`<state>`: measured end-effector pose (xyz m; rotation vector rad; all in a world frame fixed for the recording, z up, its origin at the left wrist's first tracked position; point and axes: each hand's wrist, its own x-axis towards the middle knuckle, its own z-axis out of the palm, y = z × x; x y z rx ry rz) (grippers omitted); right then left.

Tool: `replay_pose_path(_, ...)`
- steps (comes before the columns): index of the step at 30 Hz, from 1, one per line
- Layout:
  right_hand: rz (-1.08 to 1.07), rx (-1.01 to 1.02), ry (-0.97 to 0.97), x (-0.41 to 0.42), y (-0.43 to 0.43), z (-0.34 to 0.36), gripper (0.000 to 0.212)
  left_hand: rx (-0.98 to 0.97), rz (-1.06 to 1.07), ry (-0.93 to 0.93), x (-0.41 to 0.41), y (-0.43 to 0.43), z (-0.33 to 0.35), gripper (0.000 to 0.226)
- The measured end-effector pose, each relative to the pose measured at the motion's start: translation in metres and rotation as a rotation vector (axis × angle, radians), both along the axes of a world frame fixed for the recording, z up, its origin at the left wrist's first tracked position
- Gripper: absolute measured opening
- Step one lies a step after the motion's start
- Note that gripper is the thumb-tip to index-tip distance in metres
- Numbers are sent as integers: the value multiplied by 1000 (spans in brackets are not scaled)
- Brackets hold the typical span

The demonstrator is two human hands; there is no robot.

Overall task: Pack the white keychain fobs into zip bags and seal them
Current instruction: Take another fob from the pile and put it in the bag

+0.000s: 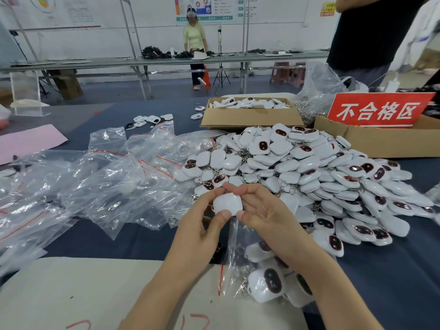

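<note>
A white keychain fob (227, 203) is held in front of me between both hands, its plain back up. My left hand (202, 225) pinches its left side with thumb and fingers. My right hand (262, 210) pinches its right edge, and a clear zip bag (240, 265) holding several fobs hangs below that hand. A large heap of white fobs (309, 172) with dark oval faces lies on the blue table just beyond my hands. Several clear zip bags (114, 182) with red seal lines lie spread to the left.
A shallow cardboard box (250, 117) of fobs stands behind the heap. Another box (376, 141) with a red sign (378, 110) sits at the right. A beige sheet (83, 289) covers the near edge. A pink sheet (28, 141) lies far left. Two other people stand beyond.
</note>
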<state>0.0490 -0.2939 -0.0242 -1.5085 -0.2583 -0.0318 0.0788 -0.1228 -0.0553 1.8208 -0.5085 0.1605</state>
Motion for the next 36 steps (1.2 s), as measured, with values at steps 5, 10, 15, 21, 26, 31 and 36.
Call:
replay_pose_path(5,-7,-20,-23,-1,-1,0,38,-1,9,7,1,0,-1,33)
replay_pose_path(10,-161,-53,-34,4,-6,0,21,13,-11,22,-5,-1,1,44)
replay_pose_path(15,-173,-73,-49,5,-2,-3,9,45,62,15,-6,-1,2,70)
replay_pose_path(21,-186,-98,-30,6,-3,-1,23,32,33,-6,-6,-2,3,42)
replay_pose_path(26,-285,-76,-31,7,-21,2,22,84,25,44,-2,10,10,39)
replay_pose_path(31,-316,-15,-34,7,-34,3,25,344,-95,128,7,37,22,50)
replay_pose_path(36,-236,-194,-23,11,-31,-3,18,516,-244,170,1,36,24,53)
